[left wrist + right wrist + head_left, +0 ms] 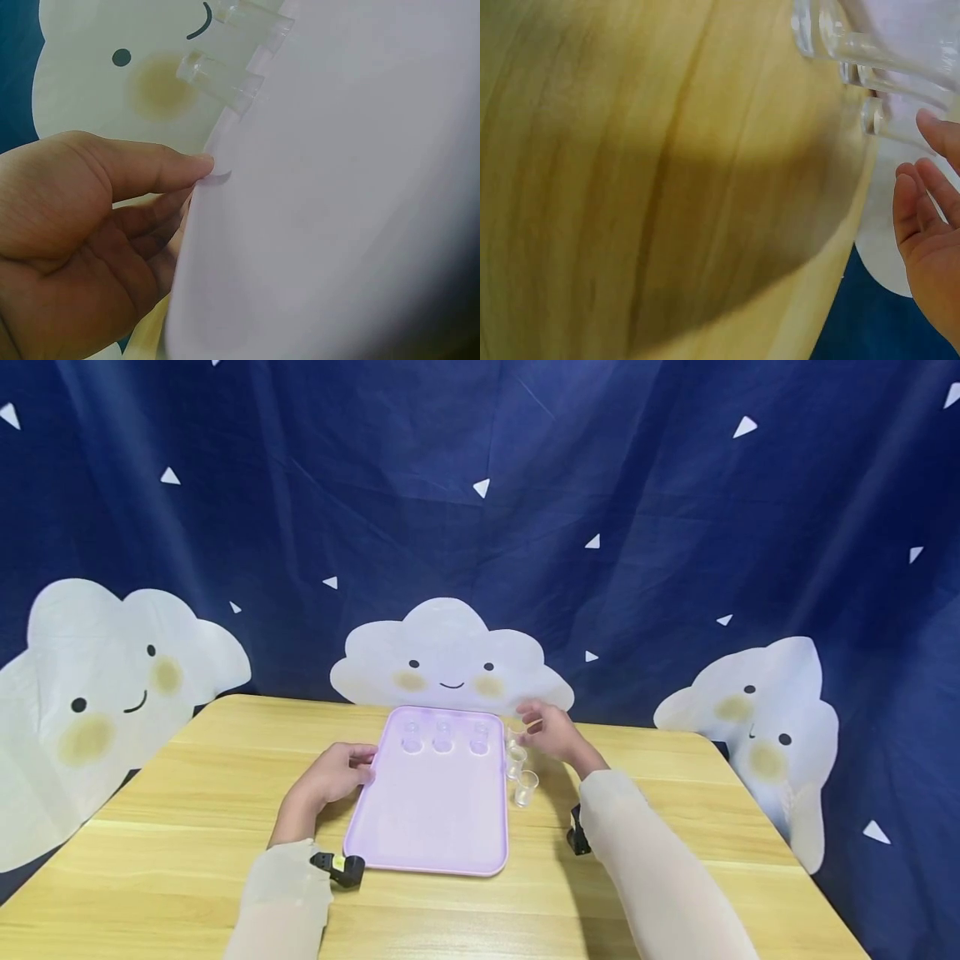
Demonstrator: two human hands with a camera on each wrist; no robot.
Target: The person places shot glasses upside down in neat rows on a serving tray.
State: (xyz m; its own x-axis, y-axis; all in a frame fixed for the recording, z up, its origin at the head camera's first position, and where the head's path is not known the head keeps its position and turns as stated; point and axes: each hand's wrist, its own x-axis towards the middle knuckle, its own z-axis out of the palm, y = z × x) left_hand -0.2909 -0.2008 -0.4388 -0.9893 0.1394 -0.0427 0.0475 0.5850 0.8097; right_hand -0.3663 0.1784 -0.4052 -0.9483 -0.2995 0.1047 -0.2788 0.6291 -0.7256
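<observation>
A lilac tray (438, 810) lies on the wooden table, and three small clear cups (223, 81) stand in a row along its far end. My left hand (336, 775) pinches the tray's left rim, thumb on top in the left wrist view. Three more clear cups (526, 788) stand in a line just right of the tray. At the farthest of these, my right hand (553, 732) reaches in with thumb and fingers apart. In the right wrist view that farthest cup (895, 124) is close to the thumb; whether they touch I cannot tell.
The light wooden table (675, 843) extends to both sides of the tray. Behind its far edge hangs a dark blue curtain (420, 510) printed with clouds and white triangles. A small black camera (341, 867) sits on the left wrist, another on the right.
</observation>
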